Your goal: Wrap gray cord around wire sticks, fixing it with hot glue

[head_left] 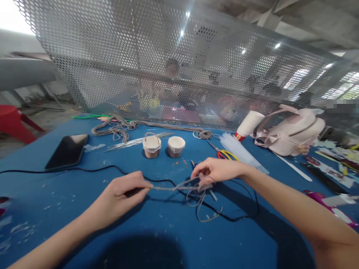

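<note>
A thin grey cord (168, 188) runs low over the blue table between my hands. My left hand (120, 198) pinches one end between thumb and fingertips. On the other side, my right hand (215, 172) has its fingers closed on the cord, with loose loops and a tail hanging below it. Beyond the hands stand two small cups; the left cup (152, 146) has a cord handle over its pale rim, and the right cup (176, 147) has none. Scissors (227, 154) with red and yellow handles lie just behind my right hand.
A black cable (114, 167) crosses the table under the cord. At left lies a black phone (67, 151); behind it is bundled grey cord (114, 126). Translucent sticks (244, 153), stacked paper cups (251, 123) and a pink backpack (291, 130) are at right. Perforated metal screen (134, 74) borders the back.
</note>
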A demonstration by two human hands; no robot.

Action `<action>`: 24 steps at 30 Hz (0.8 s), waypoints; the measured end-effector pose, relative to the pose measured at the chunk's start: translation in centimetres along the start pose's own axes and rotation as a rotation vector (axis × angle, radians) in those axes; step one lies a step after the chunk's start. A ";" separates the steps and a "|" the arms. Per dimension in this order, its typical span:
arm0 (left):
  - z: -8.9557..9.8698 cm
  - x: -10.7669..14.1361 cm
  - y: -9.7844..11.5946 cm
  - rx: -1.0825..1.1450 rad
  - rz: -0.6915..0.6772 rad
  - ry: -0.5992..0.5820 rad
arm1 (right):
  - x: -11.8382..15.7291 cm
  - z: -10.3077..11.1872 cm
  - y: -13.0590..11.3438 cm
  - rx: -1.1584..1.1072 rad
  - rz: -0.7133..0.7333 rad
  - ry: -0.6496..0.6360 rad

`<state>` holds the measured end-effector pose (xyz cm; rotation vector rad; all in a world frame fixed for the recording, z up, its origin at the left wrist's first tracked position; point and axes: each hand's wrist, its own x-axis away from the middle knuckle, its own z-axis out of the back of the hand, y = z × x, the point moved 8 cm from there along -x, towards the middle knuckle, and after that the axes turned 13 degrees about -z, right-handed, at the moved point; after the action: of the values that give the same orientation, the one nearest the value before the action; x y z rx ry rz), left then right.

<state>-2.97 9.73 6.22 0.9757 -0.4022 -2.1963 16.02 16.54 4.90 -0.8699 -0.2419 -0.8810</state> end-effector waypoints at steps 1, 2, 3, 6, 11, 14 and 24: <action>-0.3 0.0 0.0 0.001 -0.025 -0.050 | 0.3 0.7 0.6 0.063 -0.023 0.009; -0.5 0.0 -0.1 0.001 -0.041 -0.092 | 0.6 1.4 1.2 0.147 -0.051 0.029; -0.8 0.0 -0.2 -0.001 -0.050 -0.131 | 1.0 2.1 1.7 0.240 -0.081 0.057; -1.3 -0.1 -0.5 0.012 -0.050 -0.218 | 2.4 3.7 2.8 0.441 -0.152 0.111; -1.6 -0.8 -0.6 0.063 -0.016 -0.283 | 4.0 4.0 -0.1 0.182 0.017 0.184; -1.9 -1.2 -0.2 0.069 0.003 -0.325 | 2.9 1.5 -2.6 -0.020 0.077 0.156; 4.3 -1.6 -1.1 -0.091 0.147 -0.061 | -1.5 -5.2 -2.4 -0.566 -0.048 0.020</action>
<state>-5.87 11.70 9.35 0.8061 -0.3869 -2.0957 12.40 12.71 2.14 -1.3817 0.0110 -1.0210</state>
